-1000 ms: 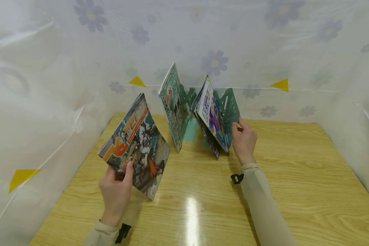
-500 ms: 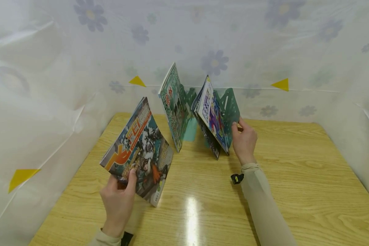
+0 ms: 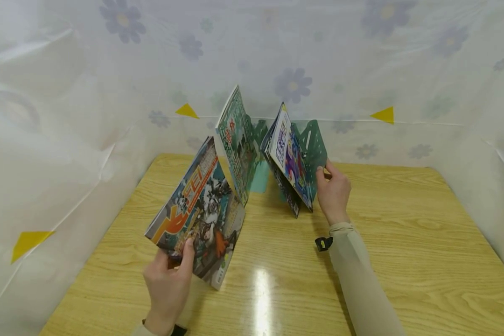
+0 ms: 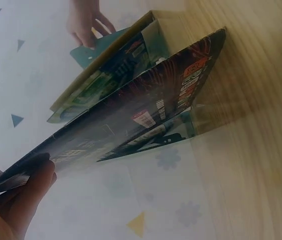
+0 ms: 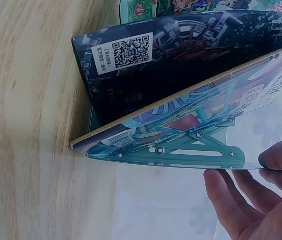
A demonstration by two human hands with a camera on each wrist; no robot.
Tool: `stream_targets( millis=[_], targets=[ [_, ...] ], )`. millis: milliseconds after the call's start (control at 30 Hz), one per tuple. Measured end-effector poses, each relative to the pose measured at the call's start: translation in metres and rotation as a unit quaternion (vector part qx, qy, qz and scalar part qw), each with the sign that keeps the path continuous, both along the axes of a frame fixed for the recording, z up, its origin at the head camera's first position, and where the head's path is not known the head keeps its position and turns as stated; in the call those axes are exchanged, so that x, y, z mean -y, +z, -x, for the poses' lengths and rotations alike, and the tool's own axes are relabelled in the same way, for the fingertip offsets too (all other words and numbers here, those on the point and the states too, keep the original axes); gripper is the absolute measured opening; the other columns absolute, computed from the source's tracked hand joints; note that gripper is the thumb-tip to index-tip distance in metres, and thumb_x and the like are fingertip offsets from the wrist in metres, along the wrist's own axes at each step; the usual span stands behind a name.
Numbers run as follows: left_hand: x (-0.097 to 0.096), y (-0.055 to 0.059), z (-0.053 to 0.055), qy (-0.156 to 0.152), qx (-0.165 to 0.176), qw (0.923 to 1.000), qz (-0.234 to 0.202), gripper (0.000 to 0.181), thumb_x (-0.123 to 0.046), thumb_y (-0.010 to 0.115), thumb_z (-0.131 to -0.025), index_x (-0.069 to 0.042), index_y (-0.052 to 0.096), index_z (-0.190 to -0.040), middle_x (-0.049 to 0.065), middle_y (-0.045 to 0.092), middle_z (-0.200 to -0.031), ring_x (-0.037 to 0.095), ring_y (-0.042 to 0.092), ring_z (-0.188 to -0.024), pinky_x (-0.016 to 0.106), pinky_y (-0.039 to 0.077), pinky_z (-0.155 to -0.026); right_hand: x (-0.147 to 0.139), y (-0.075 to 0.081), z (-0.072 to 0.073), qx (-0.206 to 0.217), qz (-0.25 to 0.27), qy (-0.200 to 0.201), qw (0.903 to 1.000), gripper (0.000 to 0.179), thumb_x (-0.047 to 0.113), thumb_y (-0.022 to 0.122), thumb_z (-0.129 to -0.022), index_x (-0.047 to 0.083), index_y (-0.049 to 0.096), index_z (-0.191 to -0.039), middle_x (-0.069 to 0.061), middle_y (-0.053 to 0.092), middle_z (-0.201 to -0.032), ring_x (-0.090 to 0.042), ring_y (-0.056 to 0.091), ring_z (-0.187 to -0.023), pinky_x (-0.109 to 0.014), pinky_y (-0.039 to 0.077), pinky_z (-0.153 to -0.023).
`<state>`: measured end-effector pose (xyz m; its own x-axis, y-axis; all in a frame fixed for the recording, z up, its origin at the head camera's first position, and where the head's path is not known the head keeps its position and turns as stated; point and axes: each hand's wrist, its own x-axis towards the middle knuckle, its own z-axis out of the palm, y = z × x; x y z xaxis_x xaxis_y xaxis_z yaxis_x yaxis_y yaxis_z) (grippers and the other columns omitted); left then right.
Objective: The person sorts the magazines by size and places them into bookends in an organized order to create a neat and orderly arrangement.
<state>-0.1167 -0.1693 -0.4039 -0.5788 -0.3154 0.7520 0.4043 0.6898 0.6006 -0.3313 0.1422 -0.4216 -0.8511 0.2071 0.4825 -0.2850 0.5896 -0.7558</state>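
My left hand [image 3: 168, 284] grips the lower left edge of a magazine [image 3: 206, 219] with orange lettering, thumb on its front cover. The magazine is tilted above the table. Behind it, a green-covered magazine [image 3: 237, 144] stands upright at the left part of a green folding bookend rack [image 3: 315, 144]. Toward the rack's right side lean a white-and-purple magazine [image 3: 291, 154] and a dark one [image 5: 131, 75] with a QR code, spread apart at the bottom. My right hand [image 3: 335, 191] pinches the rack's right end plate between thumb and fingers, seen closely in the right wrist view.
The wooden table [image 3: 403, 242] is enclosed by pale, flower-patterned sheeting [image 3: 252, 46] at the back and sides. Yellow triangles [image 3: 384, 115] mark the sheeting. Between the standing magazines, a gap shows the rack's green base [image 3: 259, 177].
My left hand has carried its magazine to the right and slightly nearer to me, so its upper edge now overlaps the green magazine in the head view. The right hand keeps its place on the rack.
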Motion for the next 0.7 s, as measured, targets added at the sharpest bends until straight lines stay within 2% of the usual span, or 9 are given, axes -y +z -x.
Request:
stream_targets(
  millis=[267,500,700],
  targets=[
    [-0.010,0.001,-0.001,-0.009,-0.003,0.9999,-0.006,0.032,0.014,0.075,-0.074,0.008,0.070,-0.105,0.017,0.073,-0.087,0.006,0.067,-0.066,0.015,0.051,-0.047,-0.001,0.001,-0.001,-0.005,0.002,-0.002,1.0000,0.037,0.025,0.056,-0.102,0.013,0.059,-0.137,-0.018,0.065,-0.122,-0.035,0.069,-0.090,-0.052,0.057,-0.067],
    [-0.018,0.003,0.001,-0.029,0.018,0.9992,-0.019,0.028,0.015,0.074,-0.077,0.008,0.070,-0.104,0.016,0.073,-0.088,0.005,0.068,-0.072,0.014,0.053,-0.050,-0.001,0.001,-0.001,-0.018,-0.001,0.002,0.9998,0.037,0.023,0.057,-0.101,0.013,0.060,-0.137,-0.021,0.067,-0.116,-0.036,0.070,-0.088,-0.052,0.057,-0.067],
    [-0.023,0.003,0.008,-0.039,0.014,0.9989,-0.020,0.027,0.013,0.072,-0.079,0.009,0.069,-0.105,0.020,0.073,-0.088,0.014,0.069,-0.068,0.014,0.053,-0.051,0.000,0.000,-0.001,-0.018,-0.007,0.002,0.9998,0.037,0.025,0.055,-0.102,0.012,0.059,-0.137,-0.022,0.069,-0.111,-0.035,0.070,-0.087,-0.052,0.057,-0.063]
  ],
)
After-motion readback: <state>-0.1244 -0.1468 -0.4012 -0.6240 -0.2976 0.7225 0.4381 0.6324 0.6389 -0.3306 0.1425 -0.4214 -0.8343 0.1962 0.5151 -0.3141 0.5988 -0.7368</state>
